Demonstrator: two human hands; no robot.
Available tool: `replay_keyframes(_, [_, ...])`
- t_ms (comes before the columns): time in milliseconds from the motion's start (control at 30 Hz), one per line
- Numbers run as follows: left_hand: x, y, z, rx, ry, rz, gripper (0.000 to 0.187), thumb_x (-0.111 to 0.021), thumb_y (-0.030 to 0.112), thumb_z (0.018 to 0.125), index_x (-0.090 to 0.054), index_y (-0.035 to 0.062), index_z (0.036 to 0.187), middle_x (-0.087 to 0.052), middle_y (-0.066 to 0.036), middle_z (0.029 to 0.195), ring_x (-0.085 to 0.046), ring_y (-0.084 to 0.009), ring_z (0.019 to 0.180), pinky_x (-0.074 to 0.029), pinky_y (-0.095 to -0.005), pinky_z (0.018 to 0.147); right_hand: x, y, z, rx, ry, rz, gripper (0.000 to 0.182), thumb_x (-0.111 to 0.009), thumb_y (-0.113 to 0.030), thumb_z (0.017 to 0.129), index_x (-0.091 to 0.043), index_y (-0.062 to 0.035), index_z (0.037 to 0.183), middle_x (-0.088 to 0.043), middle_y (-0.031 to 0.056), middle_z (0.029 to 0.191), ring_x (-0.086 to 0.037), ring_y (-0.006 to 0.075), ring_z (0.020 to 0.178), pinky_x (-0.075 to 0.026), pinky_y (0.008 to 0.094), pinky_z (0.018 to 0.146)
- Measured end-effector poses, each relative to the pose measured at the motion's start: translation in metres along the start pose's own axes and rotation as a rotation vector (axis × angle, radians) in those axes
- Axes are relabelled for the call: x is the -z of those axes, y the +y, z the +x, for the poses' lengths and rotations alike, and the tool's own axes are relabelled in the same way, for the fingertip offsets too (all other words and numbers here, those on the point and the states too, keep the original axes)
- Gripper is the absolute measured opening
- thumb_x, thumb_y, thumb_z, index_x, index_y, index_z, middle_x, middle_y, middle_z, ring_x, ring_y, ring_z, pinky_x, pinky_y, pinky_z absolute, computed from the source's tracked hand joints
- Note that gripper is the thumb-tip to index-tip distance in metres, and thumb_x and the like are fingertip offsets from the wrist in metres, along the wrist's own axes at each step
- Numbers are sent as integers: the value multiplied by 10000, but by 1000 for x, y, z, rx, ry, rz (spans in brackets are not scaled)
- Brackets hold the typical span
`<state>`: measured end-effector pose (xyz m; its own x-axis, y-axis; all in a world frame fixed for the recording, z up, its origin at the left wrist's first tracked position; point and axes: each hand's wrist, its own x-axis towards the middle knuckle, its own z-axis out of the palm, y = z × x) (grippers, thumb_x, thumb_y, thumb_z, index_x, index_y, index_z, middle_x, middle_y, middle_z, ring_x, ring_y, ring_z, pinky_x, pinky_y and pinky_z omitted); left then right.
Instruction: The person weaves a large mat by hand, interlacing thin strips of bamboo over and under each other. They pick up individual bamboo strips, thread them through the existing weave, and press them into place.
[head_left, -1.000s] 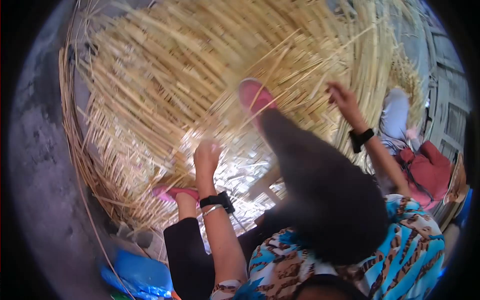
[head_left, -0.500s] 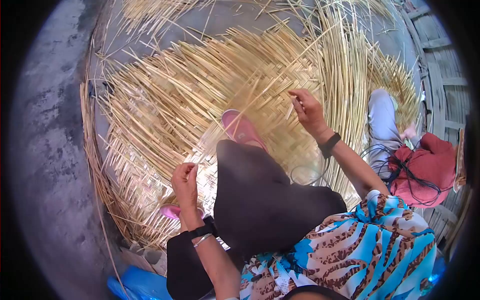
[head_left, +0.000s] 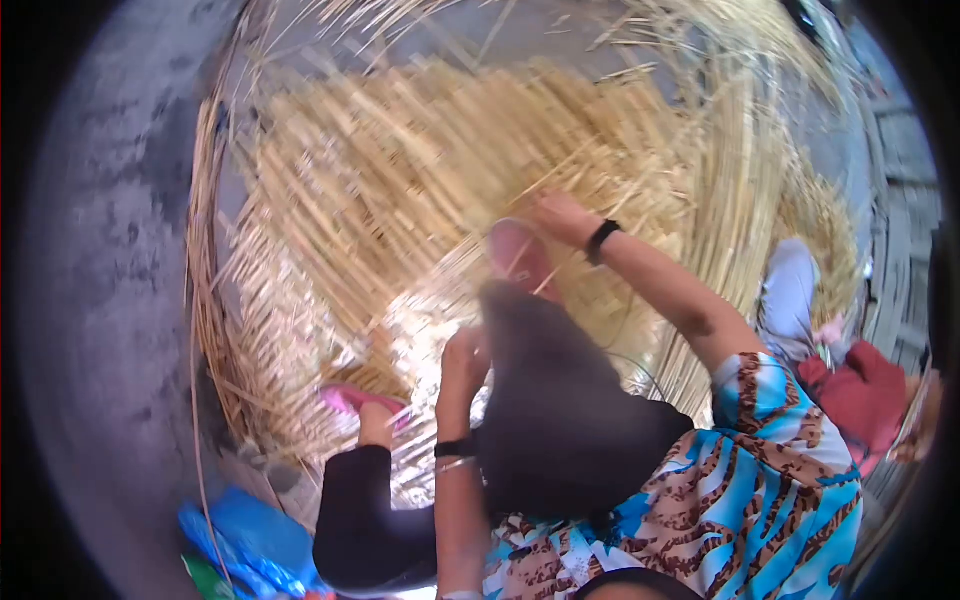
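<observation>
The woven mat (head_left: pixel 420 300) of split straw-coloured strips spreads under and in front of me, its long loose strips (head_left: pixel 340 200) fanning out at the far side. My right hand (head_left: pixel 565 218) reaches down to the weave just beyond my pink shoe (head_left: pixel 520 255). Its fingers are closed at a thin strip (head_left: pixel 560 172), slightly smeared by motion. Beside my dark-trousered knee, my left hand (head_left: pixel 463 362) is held curled above the mat; what its fingers hold, if anything, is hidden. Another pink shoe (head_left: pixel 345 398) rests on the mat at the left.
A bundle of long strips (head_left: pixel 740 180) lies on the right, near a seated person in red (head_left: pixel 865 400). More strips (head_left: pixel 203 250) run along the grey wall or floor (head_left: pixel 110 280) on the left. A blue plastic bag (head_left: pixel 250 535) sits at the lower left.
My right hand has moved left and down onto the strips by my shoe. My left hand has come right, close to my knee. The whole view has shifted slightly.
</observation>
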<state>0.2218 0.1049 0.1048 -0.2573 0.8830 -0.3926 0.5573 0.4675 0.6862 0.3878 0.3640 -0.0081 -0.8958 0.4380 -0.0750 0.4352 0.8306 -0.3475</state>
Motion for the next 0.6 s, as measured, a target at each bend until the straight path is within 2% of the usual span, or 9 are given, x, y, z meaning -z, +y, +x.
replay_keyframes(67, [0, -4, 4, 24, 40, -69, 211, -622, 219, 875, -681, 24, 932, -660, -182, 924, -639, -336, 892, -489, -403, 789, 13, 8, 2, 170, -36, -119, 135, -556, -134, 830, -624, -88, 936, -613, 107, 936, -622, 282, 817, -493, 405, 679])
replay_keyframes(133, [5, -4, 7, 61, 5, -208, 244, -631, 253, 872, -678, 25, 944, -656, -184, 929, -640, -325, 880, -494, -387, 791, 37, 12, -5, 227, 137, -128, 116, -544, -138, 847, -617, -97, 928, -605, 98, 880, -624, 273, 797, -500, 394, 654])
replay_keyframes(200, [-3, -17, 22, 156, -103, -402, 255, -642, 262, 862, -676, 27, 956, -657, -180, 922, -643, -318, 885, -496, -379, 802, 98, 2, 4, 67, 32, -181, 112, -567, -118, 848, -611, -108, 950, -599, 89, 838, -626, 263, 761, -501, 386, 637])
replay_keyframes(267, [-6, -11, 39, 141, -86, -437, 263, -642, 265, 860, -671, 22, 955, -659, -179, 927, -647, -309, 882, -497, -372, 800, 135, 7, 13, -9, 164, -86, 80, -625, -114, 829, -621, -105, 908, -607, 78, 791, -619, 246, 702, -497, 348, 589])
replay_keyframes(333, [-17, -15, 59, 114, -76, -443, 236, -632, 205, 887, -667, 16, 1024, -687, -130, 928, -661, -208, 864, -506, -302, 803, 167, 2, 29, -47, 364, 195, 66, -668, -131, 822, -625, -86, 842, -615, 69, 729, -607, 206, 621, -482, 304, 544])
replay_keyframes(367, [-23, -14, 64, 78, 38, -386, 244, -625, 219, 892, -663, 17, 1024, -686, -131, 915, -660, -207, 859, -505, -303, 790, 187, -10, 37, -216, 229, 315, 144, -650, -171, 867, -616, -67, 774, -626, 44, 675, -598, 136, 586, -459, 256, 523])
replay_keyframes(400, [-22, -9, 69, 84, 49, -400, 244, -625, 219, 892, -663, 17, 1024, -686, -131, 915, -660, -207, 859, -505, -303, 790, 198, -23, 48, -202, 218, 309, 144, -650, -171, 867, -616, -67, 774, -626, 44, 675, -598, 136, 586, -459, 256, 523])
replay_keyframes(467, [-11, 4, 80, 196, 191, -585, 255, -626, 225, 889, -660, 22, 1039, -691, -108, 935, -659, -198, 882, -500, -304, 795, 208, -49, 74, -253, -5, 886, 197, -622, -209, 908, -611, -63, 776, -634, 15, 664, -605, 81, 582, -439, 222, 513])
replay_keyframes(600, [14, -5, 86, 309, 185, -1096, 269, -583, 272, 930, -670, 47, 1050, -697, -33, 912, -654, -135, 859, -478, -260, 755, 155, -88, 140, -189, -168, 1076, 201, -600, -213, 928, -622, -51, 811, -650, 31, 667, -637, 78, 605, -441, 202, 495])
